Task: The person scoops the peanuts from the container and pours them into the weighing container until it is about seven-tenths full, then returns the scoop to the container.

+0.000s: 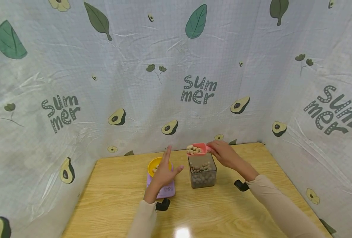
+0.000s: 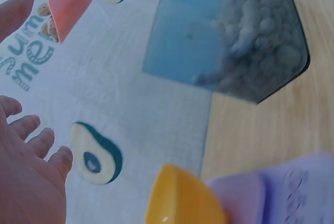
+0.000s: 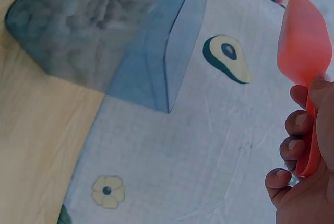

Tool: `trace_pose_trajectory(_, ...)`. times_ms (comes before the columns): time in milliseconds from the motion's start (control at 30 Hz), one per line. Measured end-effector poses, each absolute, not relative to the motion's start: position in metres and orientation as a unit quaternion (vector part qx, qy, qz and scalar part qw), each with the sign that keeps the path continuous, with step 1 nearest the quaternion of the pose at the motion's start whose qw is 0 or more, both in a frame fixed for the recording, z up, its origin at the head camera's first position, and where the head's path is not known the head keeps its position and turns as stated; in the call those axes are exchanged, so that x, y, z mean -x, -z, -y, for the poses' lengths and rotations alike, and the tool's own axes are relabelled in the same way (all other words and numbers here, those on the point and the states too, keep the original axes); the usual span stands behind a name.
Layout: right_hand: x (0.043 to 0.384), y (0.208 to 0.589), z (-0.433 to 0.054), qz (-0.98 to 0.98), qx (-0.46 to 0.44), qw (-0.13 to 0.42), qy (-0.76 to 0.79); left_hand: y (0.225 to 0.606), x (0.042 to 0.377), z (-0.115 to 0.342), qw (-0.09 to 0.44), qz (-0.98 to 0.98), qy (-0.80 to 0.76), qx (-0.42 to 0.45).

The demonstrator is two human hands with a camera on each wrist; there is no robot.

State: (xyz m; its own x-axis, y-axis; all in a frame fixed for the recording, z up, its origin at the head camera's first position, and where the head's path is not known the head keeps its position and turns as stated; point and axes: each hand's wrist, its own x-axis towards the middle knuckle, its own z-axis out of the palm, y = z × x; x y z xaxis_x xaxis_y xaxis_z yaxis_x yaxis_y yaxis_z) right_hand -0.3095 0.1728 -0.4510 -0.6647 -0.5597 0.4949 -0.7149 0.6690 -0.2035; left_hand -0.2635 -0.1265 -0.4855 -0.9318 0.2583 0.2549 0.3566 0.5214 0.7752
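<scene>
My right hand (image 1: 221, 152) grips the handle of a coral-pink scoop (image 3: 305, 41) loaded with peanuts (image 1: 193, 150). The scoop is above the back of a clear, grey-tinted square container (image 1: 203, 180), which is partly filled with peanuts in their shells. Fingers spread, my left hand (image 1: 163, 173) hovers over a purple kitchen scale (image 1: 167, 191) and holds nothing. On that scale sits a yellow bowl (image 1: 152, 165) with a few peanuts in it; the hand hides part of both in the head view. In the left wrist view the bowl (image 2: 182, 198) is cut off by the lower edge.
Scale and container stand side by side on a light wooden table (image 1: 119, 195). Behind the table and along its sides hangs a pale sheet (image 1: 140, 99) printed with avocados and leaves. Dark straps (image 1: 163, 205) circle both wrists.
</scene>
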Motion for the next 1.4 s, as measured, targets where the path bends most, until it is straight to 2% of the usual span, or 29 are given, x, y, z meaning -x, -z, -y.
trace_pose_trajectory(133,0.311,0.45,-0.159,0.89,-0.361,0.2,-0.196,0.482,0.263,0.142,0.082,0.874,0.45,0.164)
trace_pose_trajectory(300,0.314,0.451,-0.144,0.886,-0.368,0.194,-0.206,0.485,0.266,0.163,0.089,0.878,0.447,0.144)
trace_pose_trajectory(600,0.321,0.456,-0.123,0.893,-0.358,0.17,-0.212,0.506,0.269,0.191,0.065,0.888,0.443,0.105)
trace_pose_trajectory(967,0.328,0.466,-0.092,0.897,-0.37,0.159,-0.183,0.535,0.275,0.203,0.026,0.899,0.431,0.072)
trace_pose_trajectory(1400,0.334,0.478,-0.063,0.915,-0.366,0.089,-0.145,0.555,0.274,0.21,-0.006,0.899,0.435,0.056)
